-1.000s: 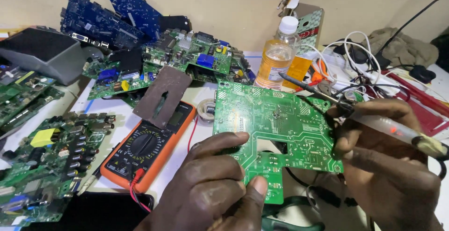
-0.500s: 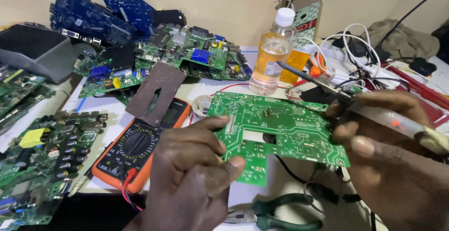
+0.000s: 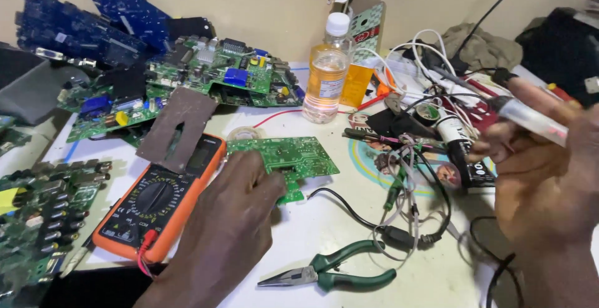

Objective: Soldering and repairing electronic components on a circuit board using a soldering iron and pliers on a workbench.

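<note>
Nearest, green-handled pliers (image 3: 331, 272) lie on the white counter (image 3: 349, 220). Just beyond, the left hand (image 3: 228, 220) rests flat, its grip released, fingers pressing the green circuit board (image 3: 287, 158) that lies on the counter beside an orange multimeter (image 3: 159, 199). The right hand (image 3: 543, 177) is raised, grip clenched around a soldering iron (image 3: 530, 116). Farther back stands a bottle (image 3: 326, 71) of yellowish liquid

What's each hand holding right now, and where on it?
Right hand grips a pen-shaped soldering iron around its clear handle, tip raised. Left hand rests flat on the near edge of the green circuit board, pressing rather than grasping.
</note>
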